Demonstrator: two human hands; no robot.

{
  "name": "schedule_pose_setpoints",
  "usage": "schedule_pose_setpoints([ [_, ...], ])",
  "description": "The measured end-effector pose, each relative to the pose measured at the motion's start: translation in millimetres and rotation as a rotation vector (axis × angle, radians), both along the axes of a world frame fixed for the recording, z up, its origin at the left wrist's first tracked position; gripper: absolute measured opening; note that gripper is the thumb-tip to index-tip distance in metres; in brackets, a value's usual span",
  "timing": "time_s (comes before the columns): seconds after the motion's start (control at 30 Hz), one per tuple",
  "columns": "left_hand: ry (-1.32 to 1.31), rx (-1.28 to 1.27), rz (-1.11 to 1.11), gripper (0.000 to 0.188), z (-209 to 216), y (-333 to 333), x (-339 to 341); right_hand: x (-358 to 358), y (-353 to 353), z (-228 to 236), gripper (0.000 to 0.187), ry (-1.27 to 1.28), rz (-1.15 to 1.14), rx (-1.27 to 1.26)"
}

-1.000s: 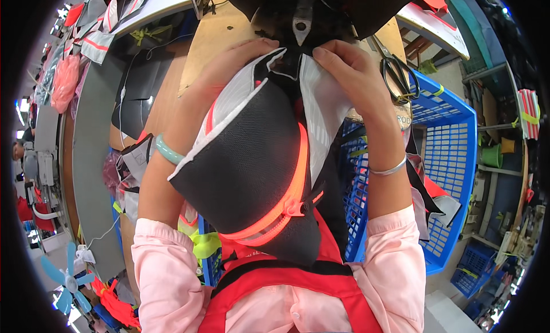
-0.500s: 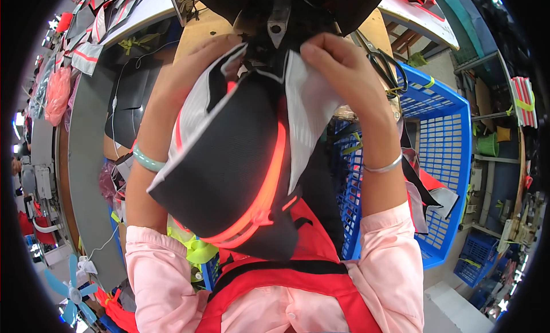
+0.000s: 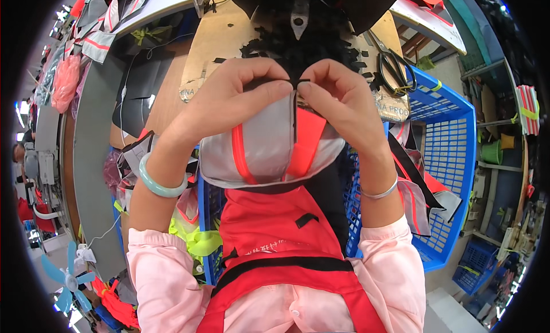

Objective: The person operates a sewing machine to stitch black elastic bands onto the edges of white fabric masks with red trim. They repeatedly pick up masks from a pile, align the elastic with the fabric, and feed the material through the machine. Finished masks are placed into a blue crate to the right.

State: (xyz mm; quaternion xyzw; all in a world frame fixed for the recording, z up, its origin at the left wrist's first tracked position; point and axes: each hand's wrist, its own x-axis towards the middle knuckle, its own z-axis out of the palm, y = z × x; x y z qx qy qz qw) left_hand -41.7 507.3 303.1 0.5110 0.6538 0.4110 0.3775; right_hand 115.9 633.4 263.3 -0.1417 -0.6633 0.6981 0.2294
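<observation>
A sewn fabric piece (image 3: 264,139), grey with bright orange-red stripes and a dark seam down its middle, hangs between my hands over my lap. My left hand (image 3: 243,95) pinches its upper edge just left of the seam, thumb against fingers. On the other side of the seam, my right hand (image 3: 339,95) pinches the same edge, with the fingertips of both hands nearly touching. A short bit of black material shows at the pinch. Past the hands, a pointed metal part (image 3: 299,21) with a hole sticks out from under a dark cover.
Black scraps (image 3: 321,53) lie heaped on the wooden worktop (image 3: 220,38). Black-handled scissors (image 3: 395,75) rest at its right edge. A blue plastic basket (image 3: 452,112) with striped fabric pieces (image 3: 415,187) stands at the right. A grey panel (image 3: 94,178) runs along the left.
Both hands have come nearer to me and closer together. The fabric piece has turned, showing its grey striped face where the black one showed. The scraps and worktop are more exposed.
</observation>
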Motion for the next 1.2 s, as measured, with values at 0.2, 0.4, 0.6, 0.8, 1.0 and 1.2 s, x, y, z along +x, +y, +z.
schedule_pose_setpoints([
  [0.2, 0.162, 0.082, 0.102, 0.018, -4.1, 12.5, -1.4, -7.2, 7.9, 4.2, 0.013, -0.046, -0.105, 0.046],
  [0.4, 0.157, 0.029, 0.105, 0.023, -9.6, 28.5, -15.2, -17.0, 23.7, -3.2, 0.016, -0.065, -0.132, 0.109],
  [0.6, 0.135, -0.017, 0.128, 0.026, -16.2, 43.5, -27.4, -30.1, 33.7, -16.1, 0.021, -0.095, -0.159, 0.053],
  [0.8, -0.043, -0.061, 0.145, 0.033, -25.8, 49.1, -42.5, -39.8, 37.4, -17.2, 0.019, -0.05, -0.117, -0.092],
  [1.0, -0.186, -0.023, 0.171, 0.034, -23.7, 49.4, -41.2, -46.0, 38.4, -23.6, 0.015, 0.038, -0.101, -0.311],
  [1.2, -0.313, -0.006, 0.234, 0.036, -23.9, 47.8, -40.0, -48.3, 29.3, -20.0, 0.014, 0.103, -0.164, -0.376],
])
